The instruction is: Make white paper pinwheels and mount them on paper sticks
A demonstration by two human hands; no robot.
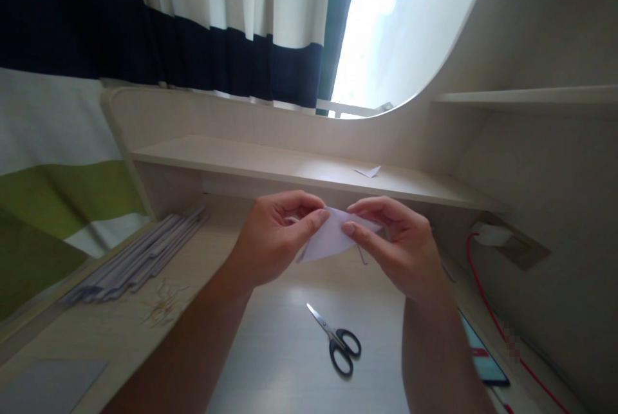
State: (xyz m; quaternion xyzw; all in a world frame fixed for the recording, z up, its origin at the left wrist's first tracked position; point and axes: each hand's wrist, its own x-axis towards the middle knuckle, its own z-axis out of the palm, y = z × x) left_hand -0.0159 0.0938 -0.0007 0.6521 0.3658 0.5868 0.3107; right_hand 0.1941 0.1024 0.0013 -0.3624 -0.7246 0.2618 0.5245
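Between my two hands is a small piece of white paper (328,239), held up above the desk and seemingly folded, with a slanted lower edge. My left hand (284,227) pinches its upper left corner between thumb and fingers. On the other side, my right hand (393,234) grips the right part, its thumb pressed on the near face. Part of the paper is hidden behind the right fingers. Below the hands, black-handled scissors (338,340) lie on the desk with the blades pointing up and left.
Long folded paper strips (140,256) are stacked at the left, beside a scatter of small thin sticks (164,301). A grey sheet (53,385) lies front left. One paper scrap (369,172) rests on the shelf (251,155). At right are a phone (483,349) and a red cable (476,272).
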